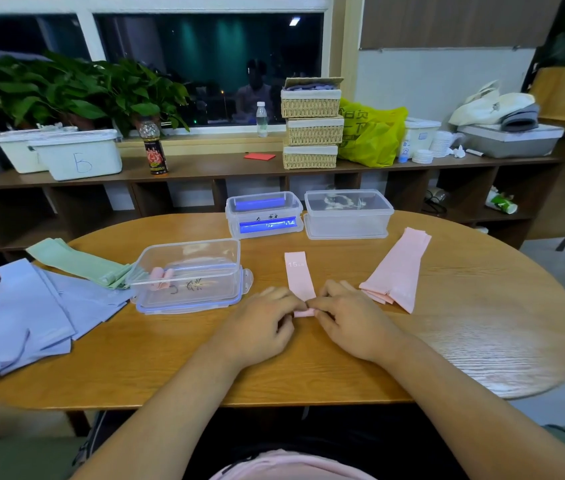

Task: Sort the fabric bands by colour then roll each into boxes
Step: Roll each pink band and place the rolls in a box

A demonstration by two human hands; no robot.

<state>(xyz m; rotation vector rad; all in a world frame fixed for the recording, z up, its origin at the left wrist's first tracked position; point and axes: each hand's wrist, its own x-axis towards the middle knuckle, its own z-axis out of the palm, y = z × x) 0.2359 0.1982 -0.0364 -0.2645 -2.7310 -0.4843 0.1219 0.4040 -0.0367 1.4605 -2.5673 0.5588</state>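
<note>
Pinching the pink band (297, 275) at its rolled near end, left hand (260, 327) and right hand (353, 323) curl fingertips round it, likely for tightness, mid-desk toward the near edge; the box (156, 261) stands open just left, ready.

Both hands (263, 320) on pink band (299, 275)

left hand (260, 323) and right hand (350, 320), fingers curled, pinch the pink band (297, 271) together.
</note>
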